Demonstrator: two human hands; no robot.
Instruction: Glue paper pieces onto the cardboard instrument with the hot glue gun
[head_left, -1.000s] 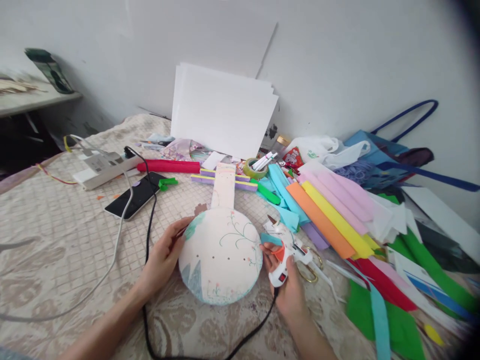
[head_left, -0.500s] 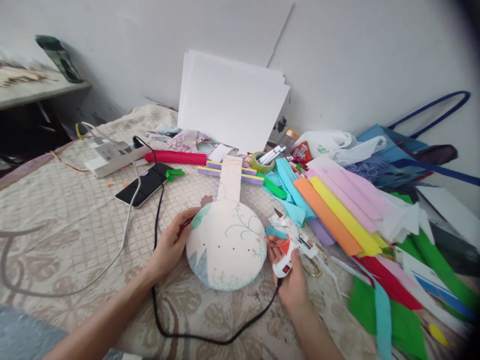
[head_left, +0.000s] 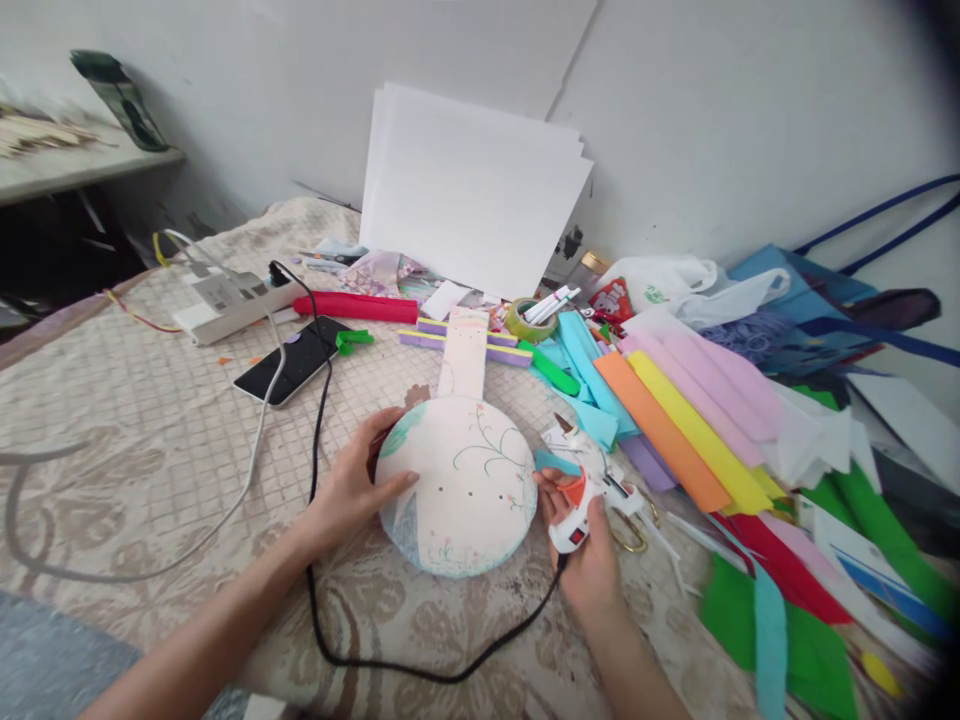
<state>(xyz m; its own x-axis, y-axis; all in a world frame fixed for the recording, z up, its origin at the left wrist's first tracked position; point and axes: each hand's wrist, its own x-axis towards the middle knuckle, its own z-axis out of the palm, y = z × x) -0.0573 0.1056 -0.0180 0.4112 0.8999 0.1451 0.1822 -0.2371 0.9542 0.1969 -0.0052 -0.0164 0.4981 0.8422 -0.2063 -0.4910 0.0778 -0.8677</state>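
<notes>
A round, paddle-shaped paper craft piece with painted flowers and a long neck lay flat on a patterned beige tablecloth, near the middle of the table. The person's left hand rested on its left rim, fingers loosely curled and the thumb lying across the painted face, steadying it rather than gripping. At the right rim, the right hand was wrapped firmly around a small white glue gun with an orange trigger, its nozzle pointing away toward the far side of the table. A black cord ran from the gun, looping under the disc and up to a white power strip at the far left. A black phone lay near the strip. Scissors sat just beside the gun. To the right spread a fan of coloured foam strips, and a stack of white sheets leaned against the wall behind.
</notes>
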